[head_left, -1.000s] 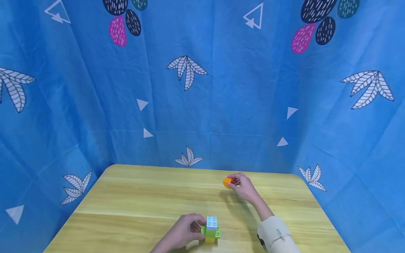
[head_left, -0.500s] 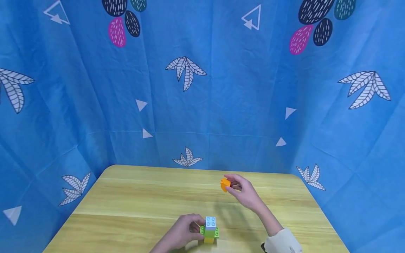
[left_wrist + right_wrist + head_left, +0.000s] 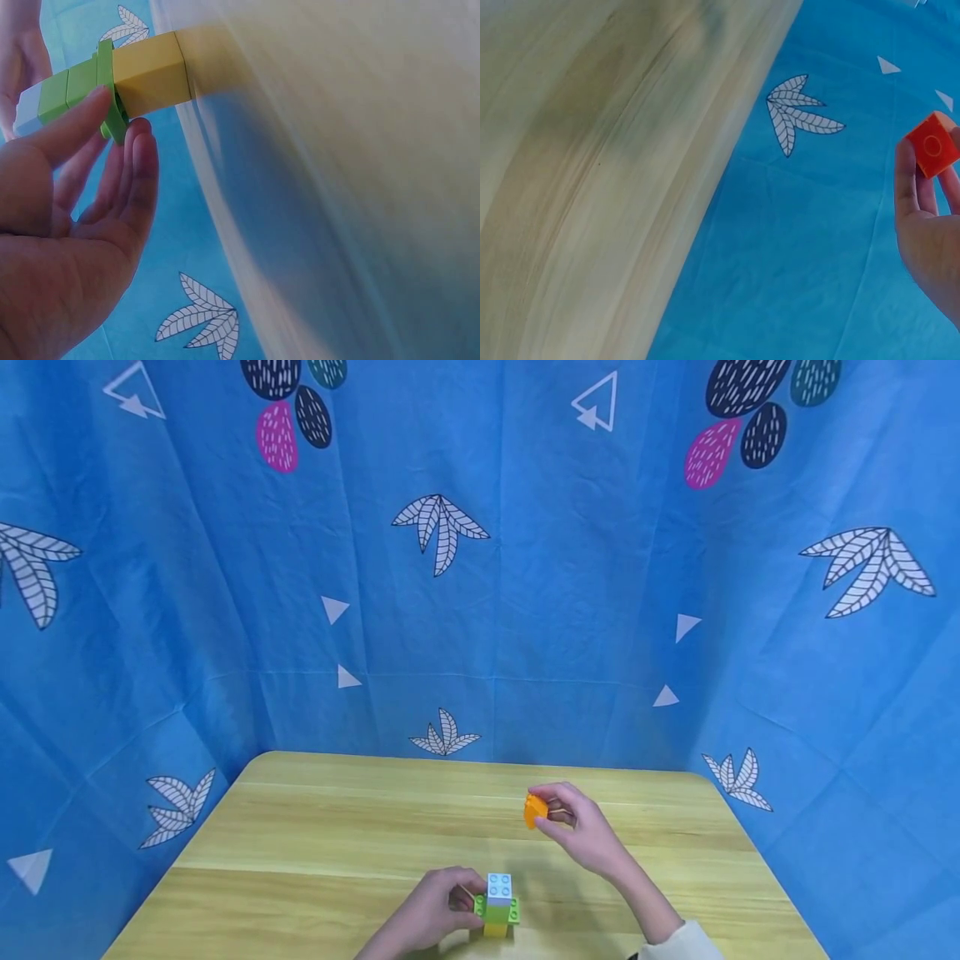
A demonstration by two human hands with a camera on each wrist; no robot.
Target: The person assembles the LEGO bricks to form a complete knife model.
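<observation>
A stack of toy building blocks [image 3: 498, 913] stands upright near the front of the table, with a yellow block [image 3: 151, 73] at the bottom, green blocks [image 3: 69, 91] above it and a pale blue one [image 3: 499, 888] on top. My left hand [image 3: 437, 910] pinches the wide green plate [image 3: 107, 75] in that stack between thumb and fingers. Up and to the right of it, my right hand [image 3: 587, 832] holds an orange building block [image 3: 535, 810] by the fingertips, raised above the tabletop. The right wrist view shows a round mark on that orange block [image 3: 932, 145].
The wooden table [image 3: 315, 827] has rounded back corners. Behind it and at both sides hangs a blue curtain [image 3: 570, 568] printed with leaves and triangles. Shadows of the hands fall across the wood.
My right hand has lifted the orange block from the back of the table, then come slightly nearer, tilting the block. My left hand stays on the stack.
</observation>
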